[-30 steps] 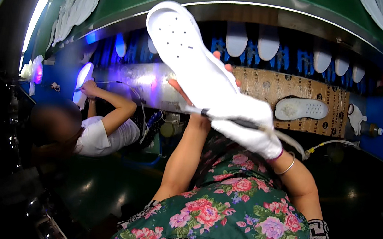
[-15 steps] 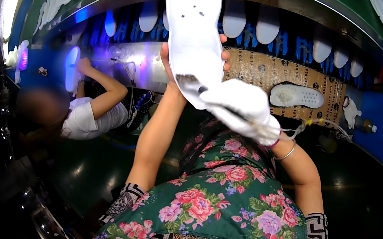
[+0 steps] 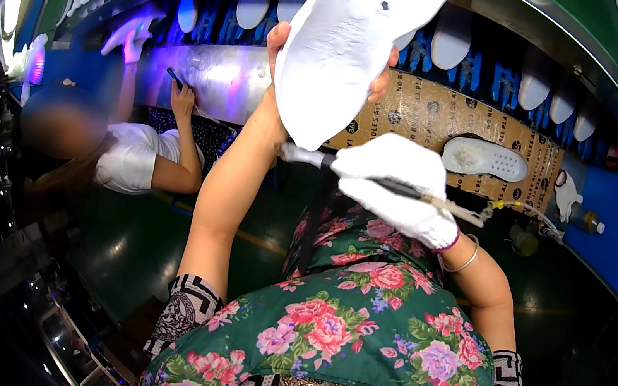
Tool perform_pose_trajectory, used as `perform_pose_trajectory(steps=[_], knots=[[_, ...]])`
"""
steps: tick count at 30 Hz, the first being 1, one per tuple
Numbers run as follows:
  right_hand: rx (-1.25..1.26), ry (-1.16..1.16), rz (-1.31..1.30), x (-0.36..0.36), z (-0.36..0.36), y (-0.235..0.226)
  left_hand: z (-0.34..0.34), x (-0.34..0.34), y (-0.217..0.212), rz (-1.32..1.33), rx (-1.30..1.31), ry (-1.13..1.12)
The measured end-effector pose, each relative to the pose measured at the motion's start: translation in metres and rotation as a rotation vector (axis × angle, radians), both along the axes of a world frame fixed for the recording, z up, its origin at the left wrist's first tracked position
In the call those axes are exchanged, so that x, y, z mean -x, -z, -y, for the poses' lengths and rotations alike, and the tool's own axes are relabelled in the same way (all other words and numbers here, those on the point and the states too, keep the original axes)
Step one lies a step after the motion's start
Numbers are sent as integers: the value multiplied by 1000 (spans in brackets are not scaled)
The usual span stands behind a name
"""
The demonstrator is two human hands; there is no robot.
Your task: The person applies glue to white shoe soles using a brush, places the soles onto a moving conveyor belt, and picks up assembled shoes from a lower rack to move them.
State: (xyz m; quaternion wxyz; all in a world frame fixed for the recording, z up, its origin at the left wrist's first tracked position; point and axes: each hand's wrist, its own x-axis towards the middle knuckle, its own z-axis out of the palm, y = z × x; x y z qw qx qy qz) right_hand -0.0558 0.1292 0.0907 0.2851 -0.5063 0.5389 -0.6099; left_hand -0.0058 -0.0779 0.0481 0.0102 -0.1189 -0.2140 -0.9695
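A white shoe sole [image 3: 332, 79], with small dark holes towards its far end, is held up in front of me. My left hand [image 3: 278, 41] grips it from beneath, its fingers curled round both edges. In a white knitted glove, my right hand [image 3: 397, 177] is closed round the dark handle of a brush [image 3: 306, 155]. Thin tubing trails from the brush's rear end off to the right. The brush head lies just below the sole's near tip, apart from it, over my left forearm. It looks blurred.
Cardboard [image 3: 426, 130] covers the bench and bears another pale sole [image 3: 485, 158]. Behind it, several soles hang in a row on a blue rack [image 3: 465, 73]. A glove [image 3: 565, 195] and a bottle [image 3: 592, 222] lie at right. A co-worker [image 3: 142, 159] works at left.
The sole has tilted and moved slightly right; the dark wet patch at its near end no longer shows. My right hand has drawn the brush off the sole and down.
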Motion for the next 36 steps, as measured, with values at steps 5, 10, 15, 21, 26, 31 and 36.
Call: perform_pose_trajectory(steps=[5, 10, 15, 21, 26, 31, 36], knots=[[91, 154, -381, 4, 6, -2, 2, -3, -4, 137, 113, 32], [141, 58, -594, -14, -3, 17, 8, 8, -2, 26, 86, 142], [18, -36, -189, 2, -1, -6, 10, 2, -2, 17, 148, 83], [33, -84, -284, 0, 2, 2, 7, -2, -12, 161, 186, 54], [-166, 111, 197, 2, 6, 3, 17, -8, -7, 122, 144, 32], [-188, -90, 184, -2, 10, 2, 16, -12, 2, 120, 9, -79], [-470, -54, 381, 1, 18, 0, 16, -19, 6, 245, -21, -149]])
